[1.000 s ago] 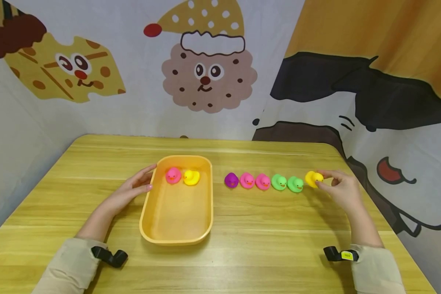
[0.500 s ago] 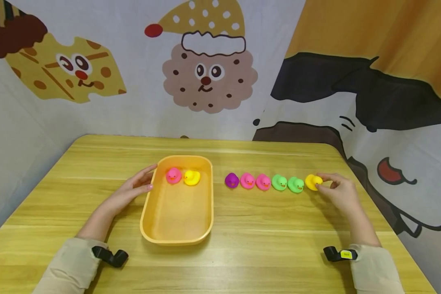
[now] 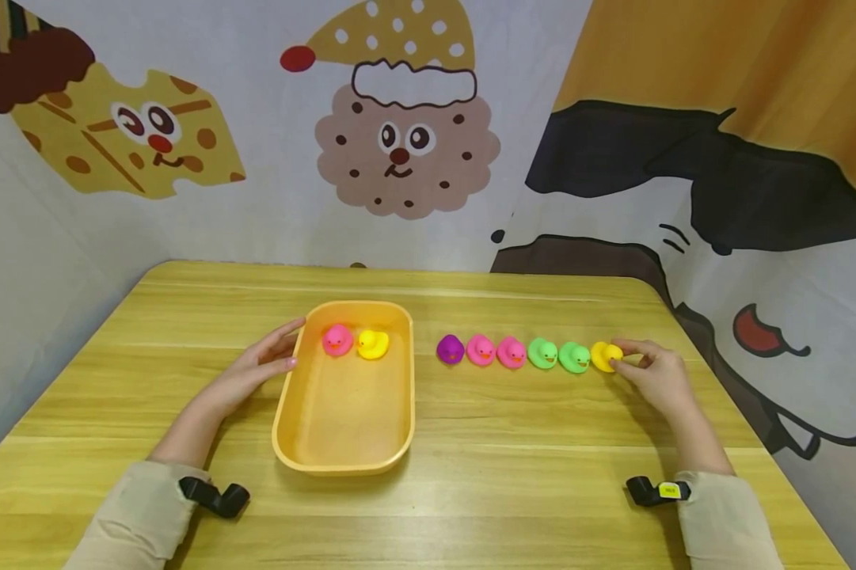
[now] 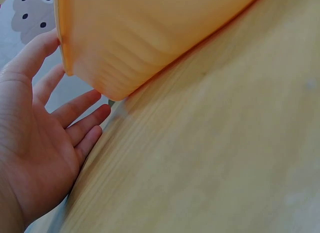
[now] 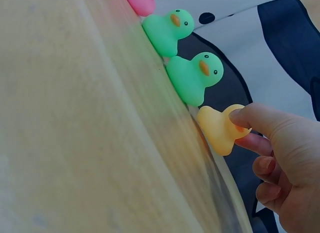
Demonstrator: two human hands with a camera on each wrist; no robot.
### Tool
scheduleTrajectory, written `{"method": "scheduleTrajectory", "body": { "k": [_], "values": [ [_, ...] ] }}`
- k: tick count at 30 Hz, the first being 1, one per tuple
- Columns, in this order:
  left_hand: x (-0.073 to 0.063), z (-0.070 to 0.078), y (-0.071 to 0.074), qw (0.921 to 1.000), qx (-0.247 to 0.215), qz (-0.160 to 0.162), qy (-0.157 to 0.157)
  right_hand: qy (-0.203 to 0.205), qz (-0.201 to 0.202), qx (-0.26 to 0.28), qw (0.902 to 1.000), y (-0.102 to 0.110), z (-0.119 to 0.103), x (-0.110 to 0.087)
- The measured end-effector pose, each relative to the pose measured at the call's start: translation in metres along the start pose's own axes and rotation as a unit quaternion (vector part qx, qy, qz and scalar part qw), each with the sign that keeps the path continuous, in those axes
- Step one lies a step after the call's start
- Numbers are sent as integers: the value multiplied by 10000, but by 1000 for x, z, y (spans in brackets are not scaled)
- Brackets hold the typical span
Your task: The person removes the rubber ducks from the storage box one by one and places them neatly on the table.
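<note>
My right hand (image 3: 659,376) pinches a yellow rubber duck (image 3: 602,358) between thumb and fingers at the right end of a row. In the right wrist view that duck sits low by the table, with the thumb over its head, close beside a green rubber duck (image 5: 189,82). The row runs on leftward with another green duck (image 3: 542,354), two pink ducks (image 3: 511,353) and a purple duck (image 3: 450,350). My left hand (image 3: 260,364) touches the left rim of an orange plastic tub (image 3: 278,431), its fingers loosely extended along the wall in the left wrist view.
Inside the tub's far end sit a pink duck (image 3: 337,340) and a yellow duck (image 3: 373,344). The wooden table (image 3: 513,475) ends at a cartoon-printed cloth (image 3: 406,237) behind. Black cameras (image 3: 214,497) are strapped to both wrists.
The right hand has brought the yellow duck slightly down and leftward, up to the end of the row beside the green duck. The left hand and the tub have stayed in place.
</note>
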State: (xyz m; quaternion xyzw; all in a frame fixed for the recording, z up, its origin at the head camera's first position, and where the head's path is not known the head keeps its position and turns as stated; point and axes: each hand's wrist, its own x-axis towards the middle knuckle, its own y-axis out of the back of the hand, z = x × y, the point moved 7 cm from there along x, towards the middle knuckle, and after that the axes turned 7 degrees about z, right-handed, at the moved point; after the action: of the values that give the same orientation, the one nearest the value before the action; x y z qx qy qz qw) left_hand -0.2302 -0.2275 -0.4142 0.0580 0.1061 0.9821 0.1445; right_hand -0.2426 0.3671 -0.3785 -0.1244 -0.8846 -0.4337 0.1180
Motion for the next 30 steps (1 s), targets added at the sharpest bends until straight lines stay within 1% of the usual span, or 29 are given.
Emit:
{"method": "scheduleTrajectory", "body": {
  "k": [7, 22, 26, 30],
  "values": [
    [2, 0, 0, 10000, 17, -17, 0, -33, -8, -71, 10000, -1, 2, 0],
    [3, -1, 1, 10000, -21, -10, 20, -157, -116, 96, 9998, -1, 4, -1],
    [2, -1, 0, 10000, -11, -18, 29, -205, -9, 188, 9996, 4, 0, -2],
    [2, -1, 1, 10000, 58, -11, 40, -256, 135, 246, 9993, 12, -9, -2]
  ]
}}
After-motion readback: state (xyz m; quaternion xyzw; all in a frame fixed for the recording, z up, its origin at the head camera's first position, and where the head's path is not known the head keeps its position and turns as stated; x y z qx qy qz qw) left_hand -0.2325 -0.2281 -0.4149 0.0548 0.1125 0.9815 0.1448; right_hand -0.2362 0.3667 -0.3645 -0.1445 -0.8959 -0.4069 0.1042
